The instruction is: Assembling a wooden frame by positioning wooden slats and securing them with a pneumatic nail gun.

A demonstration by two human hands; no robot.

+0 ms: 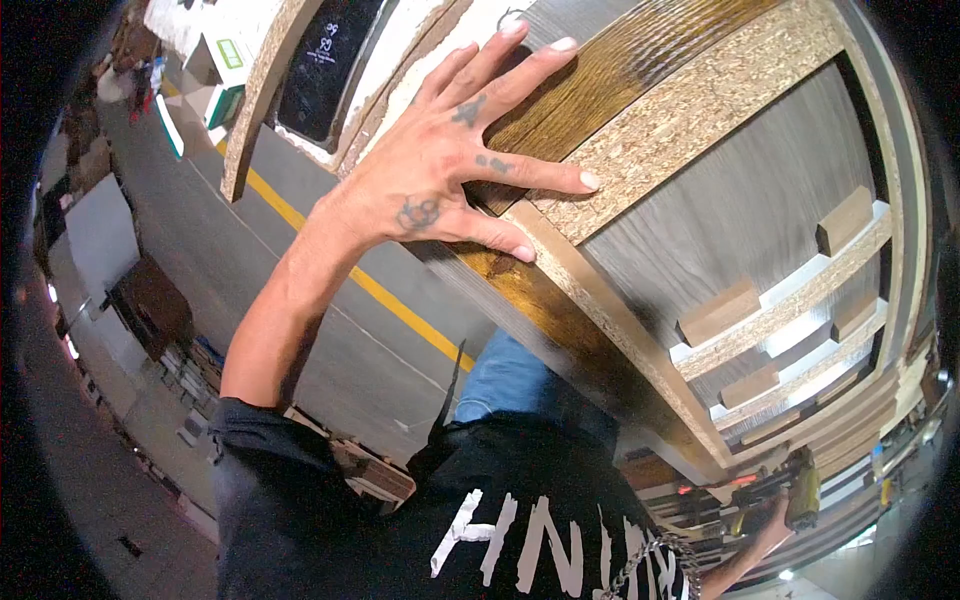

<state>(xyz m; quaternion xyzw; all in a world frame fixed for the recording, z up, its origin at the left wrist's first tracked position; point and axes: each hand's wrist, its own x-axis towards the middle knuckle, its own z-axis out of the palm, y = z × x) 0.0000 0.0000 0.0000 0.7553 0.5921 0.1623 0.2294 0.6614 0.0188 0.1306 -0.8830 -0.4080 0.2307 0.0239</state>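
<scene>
My left hand (455,150) lies spread, fingers apart, over the corner of a wooden furniture frame (690,120) made of raw particleboard strips. Its thumb and index finger touch the particleboard edges, and the other fingers reach across a brown wood-grain panel (600,75). Far off at the lower right, my right hand (768,530) is closed around a yellow-green and black hand tool (803,490). That tool is small and partly blurred, so its exact kind is unclear. Inside the frame is a grey wood-grain panel (740,210) with small wooden blocks (718,310) along particleboard rails.
Beyond my left hand lies a black phone-like slab (325,70), near a curved particleboard strip (255,110). A white and green box (215,80) stands at the upper left. The grey floor has a yellow line (405,310). Stacked boards (840,410) line the right side.
</scene>
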